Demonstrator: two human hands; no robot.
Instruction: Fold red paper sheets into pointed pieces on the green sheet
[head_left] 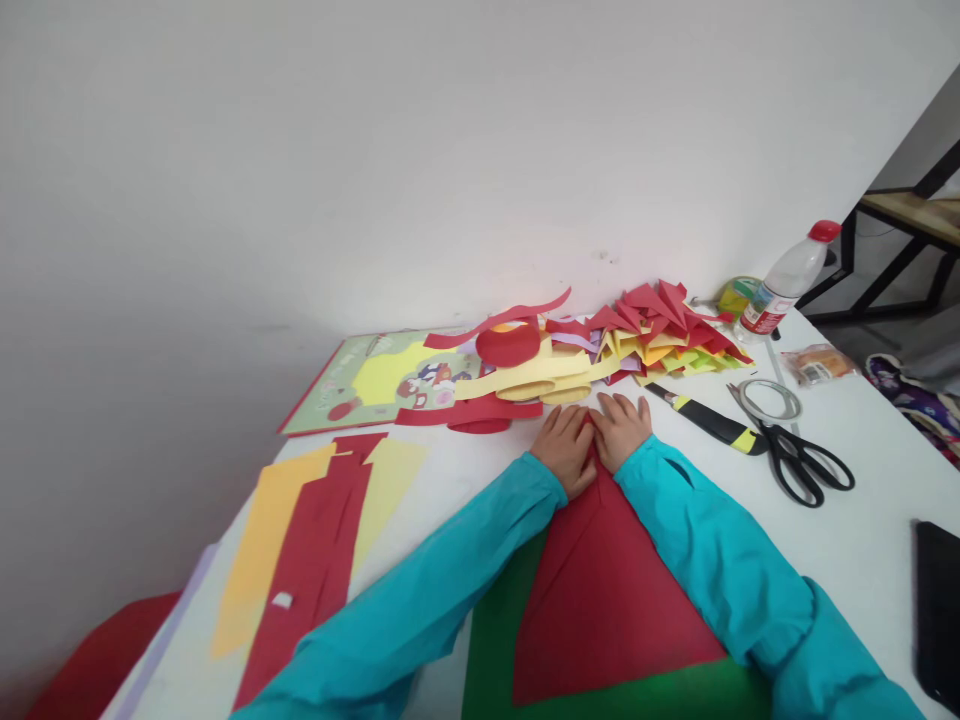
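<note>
A sheet of red paper [611, 590], folded to a point at its far end, lies on a green sheet [499, 640]. Near that far point, my left hand [564, 448] presses on the left edge with bent fingers. From the other side, my right hand [621, 430] grips the same tip, its fingertips close to those of my left hand. The exact pinch at the tip is partly hidden by the fingers. Fold lines run down the red paper from the tip.
Left lie red paper strips [330, 540] and an orange sheet [262, 540]. Behind are a picture book [341, 375], cut paper strips [517, 380] and folded paper pieces [660, 325]. Rightward are a utility knife [716, 424], scissors [802, 462], tape roll [769, 399], bottle [787, 280] and black device [937, 610].
</note>
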